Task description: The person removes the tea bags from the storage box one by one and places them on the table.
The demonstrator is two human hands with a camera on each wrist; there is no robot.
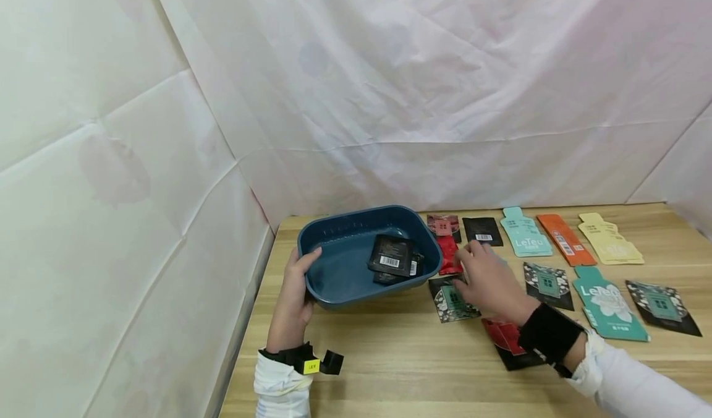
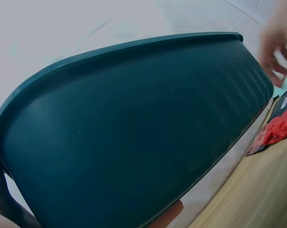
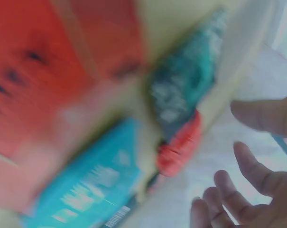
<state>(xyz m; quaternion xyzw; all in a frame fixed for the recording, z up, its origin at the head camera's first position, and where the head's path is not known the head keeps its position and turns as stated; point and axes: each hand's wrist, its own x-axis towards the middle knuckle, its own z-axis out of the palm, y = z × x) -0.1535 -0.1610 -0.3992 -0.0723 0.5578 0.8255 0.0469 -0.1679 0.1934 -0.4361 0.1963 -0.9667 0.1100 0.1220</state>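
Observation:
My left hand [image 1: 295, 300] grips the left end of a dark blue plastic basin [image 1: 334, 276], thumb over the rim. The basin is tilted, its outer wall [image 2: 124, 133] filling most of the left wrist view. Inside it, black sachets [image 1: 391, 258] with barcode labels lie at the right end. Just right of the basin, my right hand [image 1: 492, 282] hovers over the spread packets. Its thumb and fingers [image 3: 250, 164] stand apart in the right wrist view, with nothing between them. Beneath and beside it lie a black-and-green patterned sachet [image 1: 452, 300] and a crumpled red packet [image 1: 448, 256].
On the wooden table [image 1: 378, 368] lie more flat packets: a black sachet [image 1: 483, 230], a light teal pouch [image 1: 525, 235], an orange packet [image 1: 566, 240], a yellow pouch [image 1: 610, 240] and a green pouch [image 1: 610, 307]. A red-and-black sachet [image 1: 508, 341] is partly under my right wrist. White cloth [image 1: 389, 96] hangs behind.

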